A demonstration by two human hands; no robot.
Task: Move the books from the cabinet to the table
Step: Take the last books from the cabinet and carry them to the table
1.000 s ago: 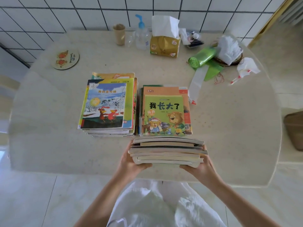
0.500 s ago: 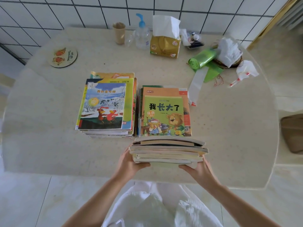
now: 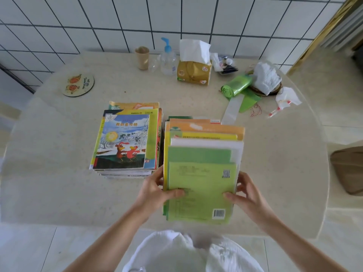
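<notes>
I hold a stack of books (image 3: 200, 185) with a green cover on top, lying over the right-hand pile (image 3: 188, 122) on the beige table (image 3: 59, 173). My left hand (image 3: 155, 191) grips its left edge, thumb on the cover. On the right edge my right hand (image 3: 245, 195) does the same. A second pile (image 3: 125, 140), topped by a picture book with two red birds, stands just to the left. The cabinet is out of sight.
Along the back of the table stand a paper cup (image 3: 142, 57), a pump bottle (image 3: 168, 57) and a tissue pack (image 3: 194, 73). A green bag roll (image 3: 236, 86), cloths and a round coaster (image 3: 78, 85) lie further out. A brown seat (image 3: 347, 169) is at right.
The stack in my hands has gone up and forward from the table's near edge onto the right-hand pile, covering the bear book. Its green top cover now faces the camera.
</notes>
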